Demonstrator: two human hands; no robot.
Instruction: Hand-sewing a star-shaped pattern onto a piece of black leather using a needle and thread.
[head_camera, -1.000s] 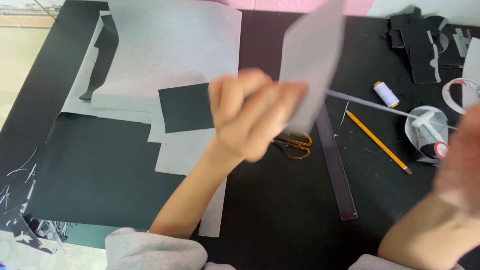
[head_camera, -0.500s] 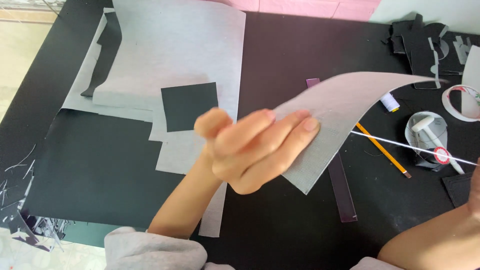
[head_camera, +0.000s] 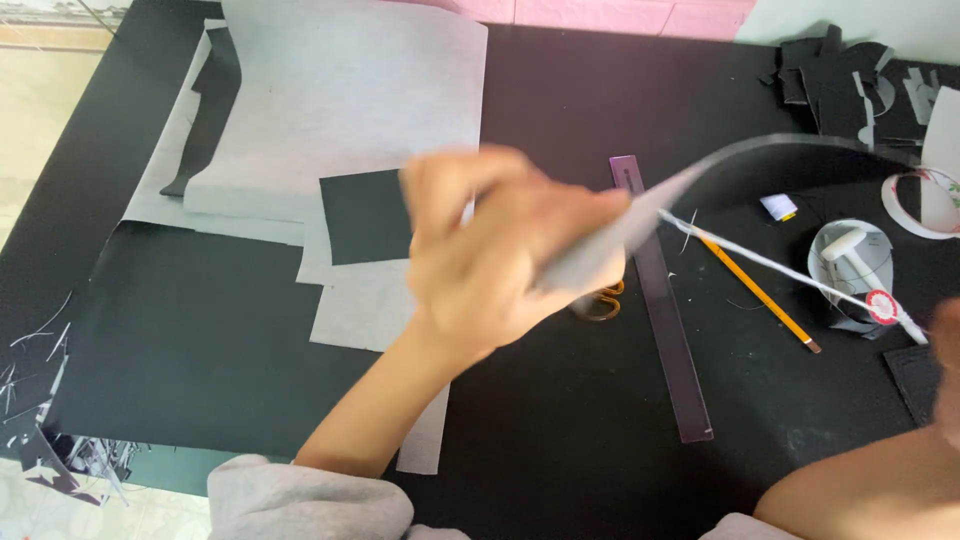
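The left hand (head_camera: 490, 250) pinches a curved grey sheet (head_camera: 700, 185), lifted above the dark surface (head_camera: 560, 440) over the ruler (head_camera: 665, 310). The right hand (head_camera: 945, 330) barely shows at the right edge, its grip untellable. The sheet seems mid-handling; setting it flat calls for space.

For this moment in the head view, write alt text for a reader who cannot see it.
A left hand lifts a blurred, curved grey sheet above a black table. Beneath lie a purple ruler, a pencil, partly hidden scissors, a tape roll and large grey paper. The right hand is barely in view.
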